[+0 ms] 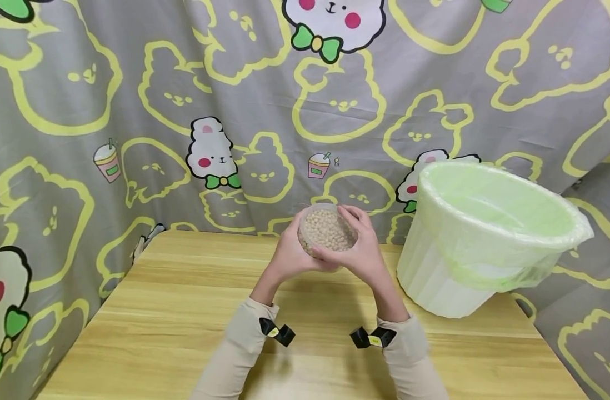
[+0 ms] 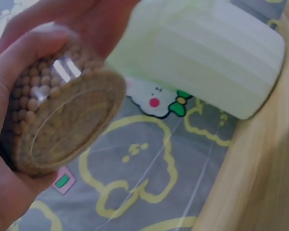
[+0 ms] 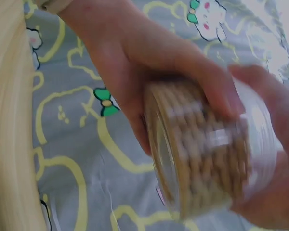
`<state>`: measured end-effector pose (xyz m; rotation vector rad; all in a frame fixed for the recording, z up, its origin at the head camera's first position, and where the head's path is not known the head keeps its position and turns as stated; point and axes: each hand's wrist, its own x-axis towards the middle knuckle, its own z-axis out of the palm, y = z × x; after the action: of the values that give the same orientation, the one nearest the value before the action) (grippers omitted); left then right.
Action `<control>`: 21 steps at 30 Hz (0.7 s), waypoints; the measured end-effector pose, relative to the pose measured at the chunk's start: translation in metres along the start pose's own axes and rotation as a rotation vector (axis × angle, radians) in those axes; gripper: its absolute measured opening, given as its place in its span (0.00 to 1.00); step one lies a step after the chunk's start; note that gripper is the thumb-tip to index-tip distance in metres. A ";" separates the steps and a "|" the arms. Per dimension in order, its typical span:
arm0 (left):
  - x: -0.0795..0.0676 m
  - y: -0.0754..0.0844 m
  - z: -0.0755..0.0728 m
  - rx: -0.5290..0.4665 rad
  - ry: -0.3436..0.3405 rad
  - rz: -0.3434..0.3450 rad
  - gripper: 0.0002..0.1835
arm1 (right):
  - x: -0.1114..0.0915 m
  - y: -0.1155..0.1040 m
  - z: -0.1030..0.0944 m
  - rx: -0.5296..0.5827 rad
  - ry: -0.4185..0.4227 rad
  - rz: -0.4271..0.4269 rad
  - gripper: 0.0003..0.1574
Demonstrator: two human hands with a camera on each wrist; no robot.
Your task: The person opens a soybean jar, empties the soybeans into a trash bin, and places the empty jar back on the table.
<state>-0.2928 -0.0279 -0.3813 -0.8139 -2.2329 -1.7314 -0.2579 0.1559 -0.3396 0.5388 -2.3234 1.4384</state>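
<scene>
Handling of a round, clear plastic jar (image 3: 204,154) of small tan pellets (image 1: 329,228) seems the step in hand, at twelve o'clock above the pale wooden table (image 1: 185,294); the next move likely calls for steady support. Left hand (image 1: 296,253) curls round its nine-o'clock side, right hand (image 1: 359,247) its three-o'clock side.

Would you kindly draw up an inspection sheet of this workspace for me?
Surface: light wood table with streaked grain.
Job's things: clear jar containing beige balls, held above the table.
Clutter: nothing seen besides the pale bin with its green liner, standing at the table's right.
Hands: left hand and right hand both grip the jar.
Cables: nothing seen.
Surroundings: grey cartoon-print curtain behind and on both sides.
</scene>
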 end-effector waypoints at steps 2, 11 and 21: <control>0.000 -0.001 -0.005 -0.031 -0.045 0.017 0.65 | 0.001 0.005 -0.005 0.003 -0.055 -0.064 0.60; 0.001 -0.001 -0.005 -0.012 0.022 -0.022 0.66 | 0.003 0.011 -0.011 0.064 -0.105 0.012 0.62; 0.000 0.001 0.012 0.185 0.182 -0.052 0.68 | 0.004 0.005 0.014 0.007 0.050 0.207 0.71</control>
<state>-0.2904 -0.0164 -0.3842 -0.5407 -2.2657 -1.5230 -0.2647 0.1448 -0.3471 0.2667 -2.3929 1.5315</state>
